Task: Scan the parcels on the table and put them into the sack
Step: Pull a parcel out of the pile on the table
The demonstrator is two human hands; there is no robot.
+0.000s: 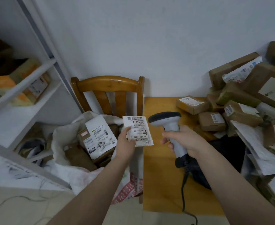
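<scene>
parcel: flat white packet [138,129], label up, was held in the air over the gap between sack [58,135] and table [159,168] edge, just left of the scanner.
left hand: [125,141] thumb on top, fingers curled under, pinched the packet's left edge only.
right hand: [182,140] fingers wrapped round scanner [171,127] grip; trigger finger hidden, couldn't tell if pressed.
risk, scan: scanner head sat beside the label, not over it; several barcodes there, so wrong one or none might read.
risk, drop: edge pinch looked thin; a slip would likely land it between sack and table.
risk, cable: cord [184,184] trailed off the table edge, could snag.
risk, pile: parcels [239,98] were heaped loose at right, could slide on the next grab.
</scene>
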